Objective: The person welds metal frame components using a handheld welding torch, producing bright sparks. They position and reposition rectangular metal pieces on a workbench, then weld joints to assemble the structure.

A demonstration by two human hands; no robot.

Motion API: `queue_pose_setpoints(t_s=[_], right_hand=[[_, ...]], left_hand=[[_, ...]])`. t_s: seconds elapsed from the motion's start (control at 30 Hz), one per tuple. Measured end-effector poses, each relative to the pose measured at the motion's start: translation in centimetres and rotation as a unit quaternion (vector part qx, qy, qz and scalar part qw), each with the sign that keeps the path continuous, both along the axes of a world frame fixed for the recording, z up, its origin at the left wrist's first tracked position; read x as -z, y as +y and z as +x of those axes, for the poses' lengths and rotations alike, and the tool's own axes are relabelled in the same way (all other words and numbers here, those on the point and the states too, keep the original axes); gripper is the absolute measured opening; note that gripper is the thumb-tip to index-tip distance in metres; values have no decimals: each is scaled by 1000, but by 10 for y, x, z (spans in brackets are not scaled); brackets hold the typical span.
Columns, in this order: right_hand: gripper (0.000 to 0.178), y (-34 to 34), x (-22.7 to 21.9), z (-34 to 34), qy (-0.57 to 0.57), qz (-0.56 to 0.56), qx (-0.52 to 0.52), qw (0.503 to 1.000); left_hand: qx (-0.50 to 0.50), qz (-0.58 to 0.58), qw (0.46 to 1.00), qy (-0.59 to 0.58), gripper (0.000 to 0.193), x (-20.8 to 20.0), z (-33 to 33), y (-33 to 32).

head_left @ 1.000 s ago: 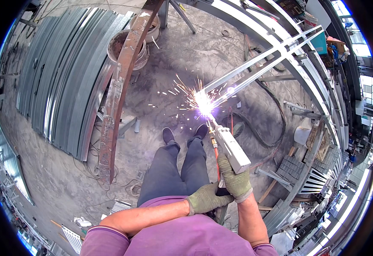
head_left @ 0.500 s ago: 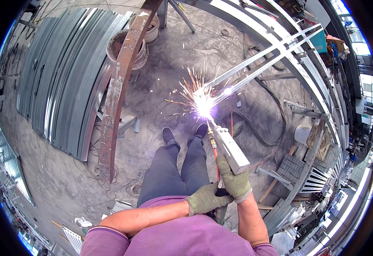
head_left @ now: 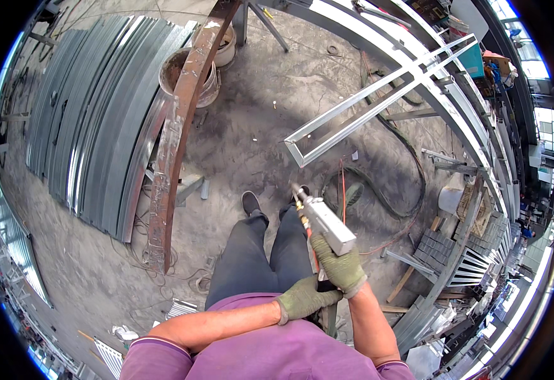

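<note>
Both hands wear green work gloves and are together in front of my waist. My right hand (head_left: 340, 265) is wrapped round the welding gun (head_left: 329, 227), a white boxy body with a metal nozzle, brass fittings and an orange hose. My left hand (head_left: 305, 297) is closed just below it, around the gun's dark cable end, partly hidden by the fingers. The nozzle points forward over my right shoe, a short way from the corner of a silver metal frame (head_left: 346, 120). The frame's two long rails and short end piece jut out over the floor; no sparks show.
The frame rests across a long curved metal beam (head_left: 457, 104) on the right. A rusty brown beam (head_left: 178, 133) stands left of my legs, beside buckets (head_left: 208, 85) and stacked grey metal profiles (head_left: 93, 114). Dark hose (head_left: 397, 206) loops on the floor; grey blocks (head_left: 438, 247) sit at right.
The bright flash and sparks at the frame's end have stopped. My right hand has drawn the welding gun slightly back and left, away from the frame corner.
</note>
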State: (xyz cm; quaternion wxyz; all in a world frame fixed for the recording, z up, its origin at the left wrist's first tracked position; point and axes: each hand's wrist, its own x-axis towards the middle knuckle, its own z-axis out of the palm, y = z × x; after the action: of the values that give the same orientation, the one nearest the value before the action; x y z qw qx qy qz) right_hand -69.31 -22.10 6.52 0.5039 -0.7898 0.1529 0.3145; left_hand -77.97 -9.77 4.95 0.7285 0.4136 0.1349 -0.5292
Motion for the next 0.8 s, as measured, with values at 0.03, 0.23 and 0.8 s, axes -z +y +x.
queue_pose_setpoints(t_s=[0.03, 0.23, 0.8], right_hand=[[42, 0, 8, -5, 14, 17, 6, 1000], [47, 4, 7, -17, -28, -4, -29, 999], [31, -9, -24, -1, -115, -43, -72, 990]], left_hand=[[-6, 0, 1000, 2, 40, 1, -2, 0], [-1, -17, 999, 39, 39, -1, -7, 3], [29, 25, 998, -53, 52, -11, 17, -1]])
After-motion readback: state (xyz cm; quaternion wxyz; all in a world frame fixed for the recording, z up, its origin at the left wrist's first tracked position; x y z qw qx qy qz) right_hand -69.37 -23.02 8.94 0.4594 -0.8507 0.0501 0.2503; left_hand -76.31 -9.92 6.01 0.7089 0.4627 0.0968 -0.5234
